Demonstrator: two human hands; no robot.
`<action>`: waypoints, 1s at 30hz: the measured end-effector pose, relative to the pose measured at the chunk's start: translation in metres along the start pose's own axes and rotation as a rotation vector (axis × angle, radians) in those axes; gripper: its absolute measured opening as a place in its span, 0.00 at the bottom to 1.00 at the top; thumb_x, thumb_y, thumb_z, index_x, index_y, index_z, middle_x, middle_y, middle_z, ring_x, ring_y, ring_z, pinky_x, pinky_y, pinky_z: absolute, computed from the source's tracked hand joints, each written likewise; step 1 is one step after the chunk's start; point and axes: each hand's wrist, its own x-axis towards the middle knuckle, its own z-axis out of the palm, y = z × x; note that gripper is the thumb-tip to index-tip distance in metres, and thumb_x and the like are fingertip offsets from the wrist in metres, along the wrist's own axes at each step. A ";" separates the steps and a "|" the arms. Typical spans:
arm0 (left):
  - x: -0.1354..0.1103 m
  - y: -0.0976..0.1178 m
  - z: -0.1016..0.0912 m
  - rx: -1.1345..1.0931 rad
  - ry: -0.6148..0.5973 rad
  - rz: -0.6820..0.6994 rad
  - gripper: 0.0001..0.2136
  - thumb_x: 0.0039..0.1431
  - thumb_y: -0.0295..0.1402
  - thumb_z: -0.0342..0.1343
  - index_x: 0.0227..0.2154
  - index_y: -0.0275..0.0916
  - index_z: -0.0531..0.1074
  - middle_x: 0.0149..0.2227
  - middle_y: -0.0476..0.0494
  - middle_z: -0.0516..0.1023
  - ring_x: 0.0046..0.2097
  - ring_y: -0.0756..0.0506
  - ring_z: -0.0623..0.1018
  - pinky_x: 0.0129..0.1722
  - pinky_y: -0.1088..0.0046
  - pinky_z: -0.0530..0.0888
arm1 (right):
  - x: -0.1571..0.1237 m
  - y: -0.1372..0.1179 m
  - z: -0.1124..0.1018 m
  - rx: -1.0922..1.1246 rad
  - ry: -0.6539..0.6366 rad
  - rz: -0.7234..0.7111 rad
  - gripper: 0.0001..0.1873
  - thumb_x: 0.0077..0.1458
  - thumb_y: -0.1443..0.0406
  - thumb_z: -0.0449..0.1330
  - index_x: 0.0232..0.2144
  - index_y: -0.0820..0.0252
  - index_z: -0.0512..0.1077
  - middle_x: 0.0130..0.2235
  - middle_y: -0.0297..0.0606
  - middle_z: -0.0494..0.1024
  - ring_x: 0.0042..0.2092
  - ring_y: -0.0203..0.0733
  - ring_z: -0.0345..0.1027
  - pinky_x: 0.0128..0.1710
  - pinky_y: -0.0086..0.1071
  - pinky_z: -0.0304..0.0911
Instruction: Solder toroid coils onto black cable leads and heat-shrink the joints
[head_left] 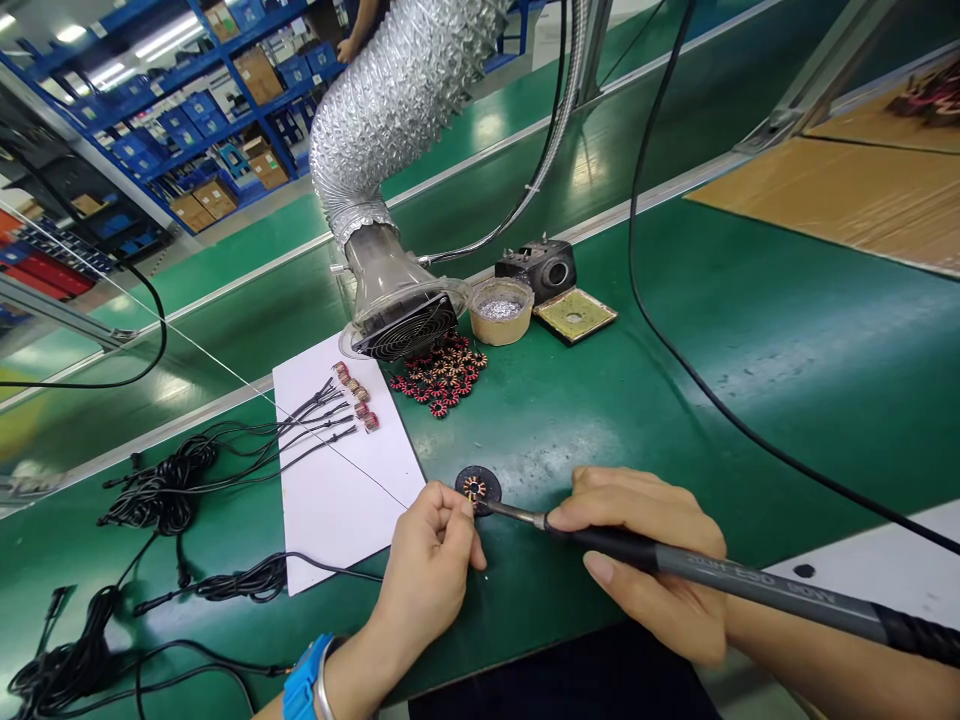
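Note:
My right hand [660, 545] is closed around a soldering iron [765, 588], whose metal tip reaches left to a small copper-wound ring core [474, 487]. The core lies on a round black disc [492, 482] on the bench. Pinched at the core's near edge, my left hand [431, 560] holds a thin solder wire [330, 436] that runs in from the upper left. A black cable [330, 566] also leads to this hand; its end is hidden by the fingers, where a speck of yellow-green shows.
A white board [352, 490] carries cable ends and several wound cores. Black cable bundles [176, 490] lie left. Behind are a fume duct [390, 150], a pile of red cores [439, 375], a tub [501, 312], an iron stand [536, 265] and a sponge tray [576, 315]. A hanging cable [652, 330] crosses right.

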 end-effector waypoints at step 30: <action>-0.003 0.004 0.001 0.038 0.009 0.013 0.11 0.66 0.39 0.46 0.30 0.39 0.64 0.20 0.52 0.72 0.23 0.52 0.66 0.26 0.77 0.61 | 0.004 -0.002 -0.001 -0.009 0.023 -0.023 0.15 0.47 0.70 0.52 0.38 0.62 0.71 0.22 0.33 0.68 0.21 0.34 0.59 0.22 0.30 0.55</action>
